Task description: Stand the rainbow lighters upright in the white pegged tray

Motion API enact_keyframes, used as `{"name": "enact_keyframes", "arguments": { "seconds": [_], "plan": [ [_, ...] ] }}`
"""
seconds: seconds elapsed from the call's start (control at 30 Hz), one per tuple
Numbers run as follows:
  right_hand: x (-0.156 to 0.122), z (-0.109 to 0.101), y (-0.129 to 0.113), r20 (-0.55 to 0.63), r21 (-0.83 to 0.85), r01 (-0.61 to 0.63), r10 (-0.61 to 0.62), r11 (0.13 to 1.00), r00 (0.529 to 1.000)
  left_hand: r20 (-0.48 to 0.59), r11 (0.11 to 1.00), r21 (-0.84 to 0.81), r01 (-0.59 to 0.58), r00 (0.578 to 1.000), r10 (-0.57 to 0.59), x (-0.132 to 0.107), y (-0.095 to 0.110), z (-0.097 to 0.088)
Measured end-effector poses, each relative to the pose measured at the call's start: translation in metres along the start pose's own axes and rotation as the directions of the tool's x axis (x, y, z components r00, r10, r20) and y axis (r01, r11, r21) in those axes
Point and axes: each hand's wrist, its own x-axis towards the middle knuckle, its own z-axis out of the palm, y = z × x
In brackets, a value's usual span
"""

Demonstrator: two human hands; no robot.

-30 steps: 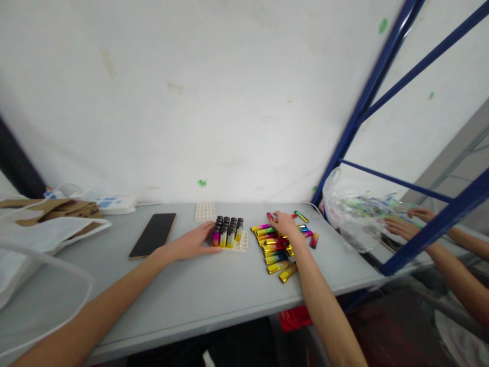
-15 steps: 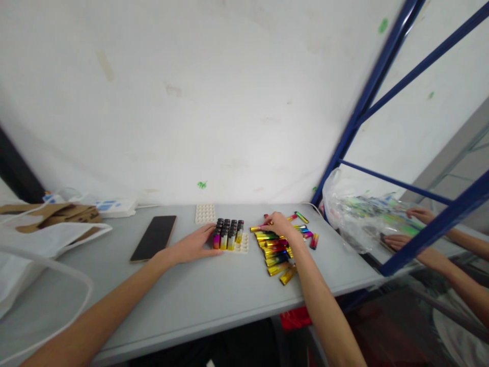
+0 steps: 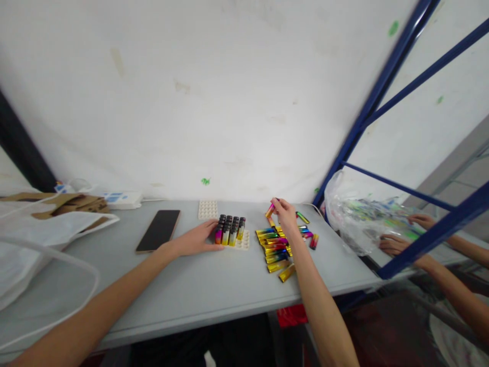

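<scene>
Grey table (image 3: 214,285) carries a white tray (image 3: 244,244), partly filled with upright lighters (image 3: 230,230). The left hand (image 3: 196,240) lies against the tray's near-left side, fingers loose and extended, gripping nothing. The right hand (image 3: 286,215) is raised over the loose pile (image 3: 275,248) of metallic lighters, fingertips pinched on a single lighter (image 3: 270,209), whose top end is partly covered. A phone (image 3: 158,230) lies face-down or dark, which one is unclear. At the right, a co-worker's hands (image 3: 393,244) are partly masked by a blue frame (image 3: 428,239) and a plastic bag (image 3: 355,219); its contents are indistinct.
</scene>
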Motion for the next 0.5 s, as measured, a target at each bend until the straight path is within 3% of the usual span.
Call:
{"name": "enact_keyframes", "arguments": {
  "seconds": [0.1, 0.2, 0.33, 0.5],
  "plan": [
    [-0.008, 0.016, -0.014, 0.052, 0.250, -0.075, 0.064, 0.965, 0.997, 0.017, 1.000, -0.001, 0.008, 1.000, -0.008, 0.000, 0.003, -0.001],
    [-0.018, 0.028, -0.024, 0.182, 0.286, -0.155, 0.105, 0.946, 0.978, 0.031, 1.000, 0.006, 0.010, 0.999, -0.011, -0.001, 0.005, -0.002],
    [-0.028, 0.041, -0.024, 0.249, 0.132, -0.204, 0.167, 0.970, 0.954, 0.015, 1.000, 0.004, -0.009, 1.000, 0.009, -0.001, 0.005, -0.002],
    [-0.038, 0.052, -0.007, 0.180, -0.211, 0.010, 0.029, 0.978, 0.983, 0.027, 1.000, 0.004, -0.013, 1.000, 0.013, 0.001, 0.003, 0.000]
  ]
}}
